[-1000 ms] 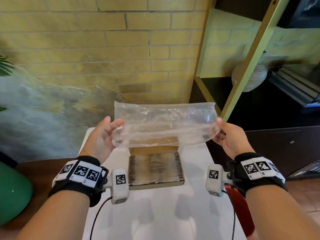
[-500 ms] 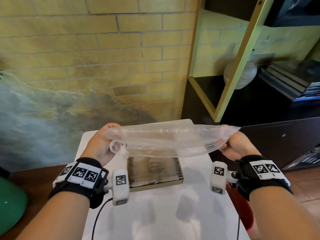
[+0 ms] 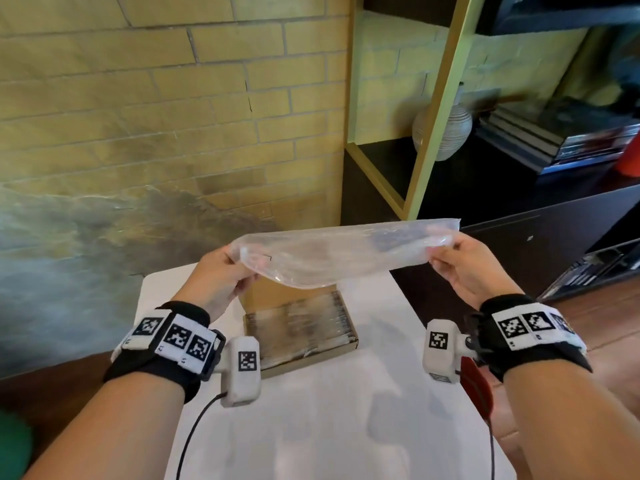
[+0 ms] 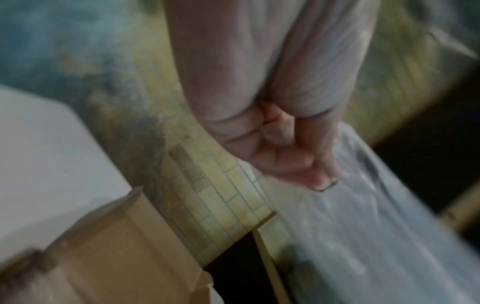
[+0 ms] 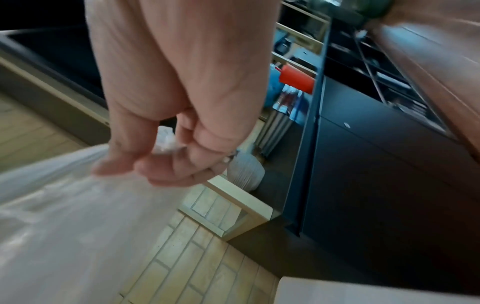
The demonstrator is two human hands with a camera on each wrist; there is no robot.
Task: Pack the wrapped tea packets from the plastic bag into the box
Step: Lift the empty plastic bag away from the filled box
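Between the left hand (image 3: 221, 275) and right hand (image 3: 460, 268), each grip pinching one end, the plastic bag (image 3: 343, 254) hangs apparently empty, while just below them the box (image 3: 301, 332) on the tabletop (image 3: 329, 410) already holds packed tea packets (image 3: 298, 323), so little seems left.

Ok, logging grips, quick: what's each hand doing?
Left hand: pinches the clear plastic bag at its left end.
Right hand: pinches its right end.
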